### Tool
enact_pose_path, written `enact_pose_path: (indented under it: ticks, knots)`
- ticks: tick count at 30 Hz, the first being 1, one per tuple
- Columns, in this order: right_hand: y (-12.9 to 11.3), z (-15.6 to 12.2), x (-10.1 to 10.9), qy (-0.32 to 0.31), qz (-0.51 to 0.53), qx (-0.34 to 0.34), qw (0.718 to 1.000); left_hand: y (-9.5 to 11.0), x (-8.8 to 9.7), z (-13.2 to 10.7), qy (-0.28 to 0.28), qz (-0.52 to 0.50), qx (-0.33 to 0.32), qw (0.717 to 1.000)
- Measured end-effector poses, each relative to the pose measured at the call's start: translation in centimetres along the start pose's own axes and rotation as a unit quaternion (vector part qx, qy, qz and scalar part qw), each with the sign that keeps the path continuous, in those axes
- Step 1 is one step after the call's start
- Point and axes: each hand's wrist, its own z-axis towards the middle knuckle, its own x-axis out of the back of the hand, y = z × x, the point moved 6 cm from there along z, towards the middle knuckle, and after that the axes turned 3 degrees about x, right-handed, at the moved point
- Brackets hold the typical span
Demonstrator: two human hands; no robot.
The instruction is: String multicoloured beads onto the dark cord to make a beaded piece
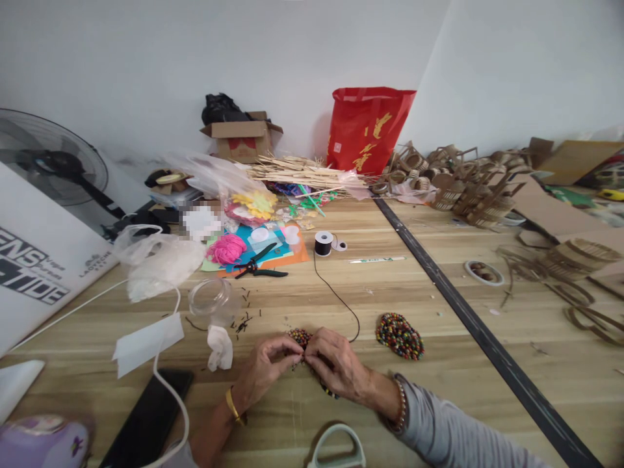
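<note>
My left hand [267, 372] and my right hand [336, 364] meet over the wooden table [341, 305], both pinching a small piece of multicoloured beadwork [299, 337]. Their fingers are curled tight on it. A black cord [338, 296] runs from the beadwork up to a black spool [323, 243]. A finished round beaded mat [400, 335] lies just right of my right hand. My left wrist wears a gold bangle and my right wrist a bead bracelet.
Black pliers [258, 265], pink yarn [227, 249] and coloured paper lie behind. A clear jar [213, 300], plastic bags and a phone [149, 419] sit at the left. A red bag [368, 130], sticks and cardboard pieces [468, 182] crowd the back and right.
</note>
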Motion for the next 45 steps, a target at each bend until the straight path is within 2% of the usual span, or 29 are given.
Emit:
enact_pose_path:
  ticks: [10, 17, 25, 31, 36, 41, 45]
  knots:
    - [0.1, -0.2, -0.1, 0.011, 0.010, 0.009, 1.000, -0.2, 0.0, -0.2, 0.010, -0.020, 0.041, 0.999]
    - [-0.1, -0.1, 0.3, 0.026, 0.043, -0.003, 0.999, -0.1, -0.1, -0.2, -0.001, -0.025, 0.031, 0.999]
    - [-0.4, 0.1, 0.0, -0.012, 0.029, 0.012, 0.999, 1.4, -0.3, -0.3, -0.029, 0.041, -0.020, 0.999]
    - [-1.3, 0.5, 0.8, -0.015, 0.039, 0.014, 0.999, 1.4, 0.1, -0.4, -0.019, 0.033, -0.015, 0.999]
    - [-0.7, 0.4, 0.7, 0.005, 0.074, -0.002, 0.997, 1.5, 0.0, -0.5, -0.012, 0.051, -0.028, 0.998]
    - [0.0, 0.1, 0.1, 0.020, 0.049, -0.002, 0.999, 1.2, -0.1, -0.4, -0.006, 0.056, -0.038, 0.998]
    - [0.3, 0.0, -0.2, 0.009, 0.046, -0.004, 0.999, 1.4, -0.1, -0.3, -0.003, 0.082, -0.039, 0.996]
